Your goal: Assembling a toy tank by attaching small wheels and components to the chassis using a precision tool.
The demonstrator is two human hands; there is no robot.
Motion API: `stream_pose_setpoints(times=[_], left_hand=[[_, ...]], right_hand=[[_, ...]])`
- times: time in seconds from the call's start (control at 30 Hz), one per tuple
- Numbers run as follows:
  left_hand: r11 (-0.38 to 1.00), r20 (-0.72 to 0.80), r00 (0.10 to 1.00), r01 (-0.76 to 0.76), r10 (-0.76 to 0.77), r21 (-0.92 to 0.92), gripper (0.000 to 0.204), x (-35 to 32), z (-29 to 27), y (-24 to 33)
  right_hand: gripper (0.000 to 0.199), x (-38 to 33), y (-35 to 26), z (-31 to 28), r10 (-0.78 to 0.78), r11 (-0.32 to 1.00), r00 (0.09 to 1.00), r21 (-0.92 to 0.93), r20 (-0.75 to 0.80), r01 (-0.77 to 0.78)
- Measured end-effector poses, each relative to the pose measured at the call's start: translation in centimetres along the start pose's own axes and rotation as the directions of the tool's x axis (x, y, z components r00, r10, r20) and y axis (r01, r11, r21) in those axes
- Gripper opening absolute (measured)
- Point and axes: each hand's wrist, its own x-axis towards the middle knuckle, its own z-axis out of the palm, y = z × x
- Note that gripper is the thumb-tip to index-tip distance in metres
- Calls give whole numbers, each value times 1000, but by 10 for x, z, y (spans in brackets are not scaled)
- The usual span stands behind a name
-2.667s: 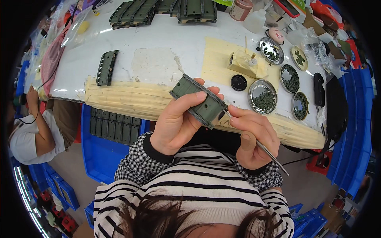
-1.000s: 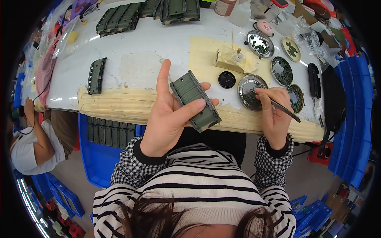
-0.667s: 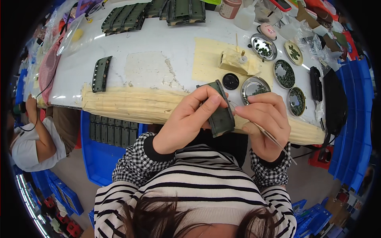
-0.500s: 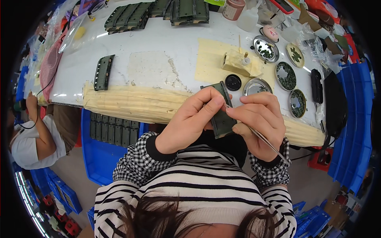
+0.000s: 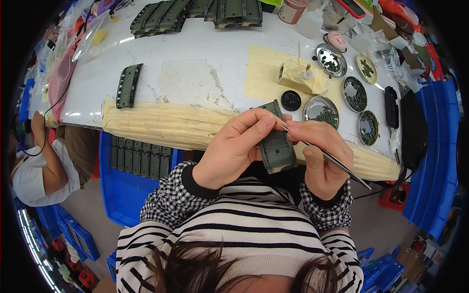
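A long white worktable [image 5: 195, 53] with a cream, paint-caked front edge fills the room's middle, with blue plastic bins [image 5: 122, 180] below it. Just over that front edge, the left hand [image 5: 234, 146] pinches a dark green camouflaged plastic track piece [image 5: 276, 141], its long axis running from the table toward the person. The right hand [image 5: 320, 156] pinches a thin metal brush [image 5: 332, 158] against it. Beyond the piece, round metal dishes [image 5: 321, 110] hold green paint.

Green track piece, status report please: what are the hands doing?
Left hand holds green track piece. Right hand holds thin tool, tip at piece. Nothing in the way.
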Motion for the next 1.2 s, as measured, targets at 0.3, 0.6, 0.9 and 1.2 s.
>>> stream_pose_setpoints(times=[0.3, 0.6, 0.9, 1.2], left_hand=[[1000, 18, 1000, 4, -4, -29, 27, 0, -4, -2], [996, 16, 1000, 9, -8, -87, 25, 0, -6, -6], [997, 18, 1000, 16, -14, -77, 27, 0, -4, -3], [975, -42, 987, -145, 154, 166, 86, -9, -1, 18]], right_hand=[[19, 1, 2, 0, -5, 1000, 1000, -13, 13, 5], [18, -1, 3, 1, 19, 1000, 1000, -3, 8, -19], [15, -1, 2, 3, 43, 999, 999, 3, -6, -43], [15, 2, 20, -2, 167, 983, 961, -31, -222, -178]])
